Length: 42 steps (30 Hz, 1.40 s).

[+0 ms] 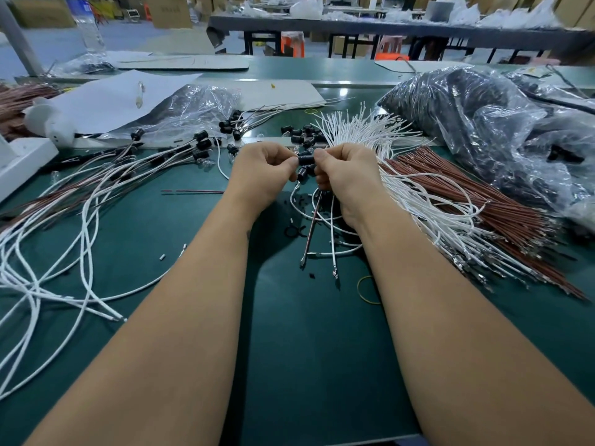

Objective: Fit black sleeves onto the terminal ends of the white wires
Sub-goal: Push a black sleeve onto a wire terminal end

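together, left hand (pixel 262 170) and right hand (pixel 346 170) fingers curl tight, pinching one black sleeve (pixel 306 160).

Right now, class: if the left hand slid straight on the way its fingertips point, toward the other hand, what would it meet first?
The black sleeve pinched between both hands; the left hand already touches it. Just beyond it sit the right hand's fingertips, though depth is hard to judge.
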Tool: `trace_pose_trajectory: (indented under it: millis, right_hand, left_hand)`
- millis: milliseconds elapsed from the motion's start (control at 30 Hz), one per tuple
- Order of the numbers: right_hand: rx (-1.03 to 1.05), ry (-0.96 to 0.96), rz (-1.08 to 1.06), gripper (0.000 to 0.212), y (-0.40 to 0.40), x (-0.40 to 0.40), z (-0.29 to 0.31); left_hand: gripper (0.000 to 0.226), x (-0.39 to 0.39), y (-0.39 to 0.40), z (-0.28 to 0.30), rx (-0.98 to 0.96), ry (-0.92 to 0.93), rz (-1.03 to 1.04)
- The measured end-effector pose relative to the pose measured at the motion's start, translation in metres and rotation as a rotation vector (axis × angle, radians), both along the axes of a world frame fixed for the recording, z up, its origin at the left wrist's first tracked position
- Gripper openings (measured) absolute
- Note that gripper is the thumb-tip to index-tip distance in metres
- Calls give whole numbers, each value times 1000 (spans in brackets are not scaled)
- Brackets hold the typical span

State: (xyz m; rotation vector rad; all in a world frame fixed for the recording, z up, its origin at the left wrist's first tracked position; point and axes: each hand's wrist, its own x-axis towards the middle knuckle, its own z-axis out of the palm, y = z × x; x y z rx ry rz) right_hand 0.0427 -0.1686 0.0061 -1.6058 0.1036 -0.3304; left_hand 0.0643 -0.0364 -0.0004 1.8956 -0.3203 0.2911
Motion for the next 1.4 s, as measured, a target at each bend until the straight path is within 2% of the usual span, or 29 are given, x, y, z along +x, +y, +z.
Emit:
trace_pose_trajectory:
  millis: [300,533,633,767,1033,1200,1400]
  right_hand:
    - [-6,4,24,22,0,0,0]
    - [-30,-13,10,12,5,-2,2]
    - [-44,-15,-60,10,4,-1,3]
    - [42,-9,-100,9,3,-2,5]
    - [225,-27,-70,14,1,-5,10]
    - [192,-56,-93,25,3,-5,9]
    - [195,-61,-97,21,3,-4,7]
  left_hand:
    - [10,-3,-2,2,-30,27,-15]
    - [15,-4,-4,3,-89,7,57]
    - [18,-2,-1,3,-121,23,101]
    - [21,0,1,2,-152,69,108]
    - [11,-1,-2,2,-83,90,16]
    - [11,-2,-1,2,-94,94,0]
    - [11,-2,-1,3,-119,116,-5]
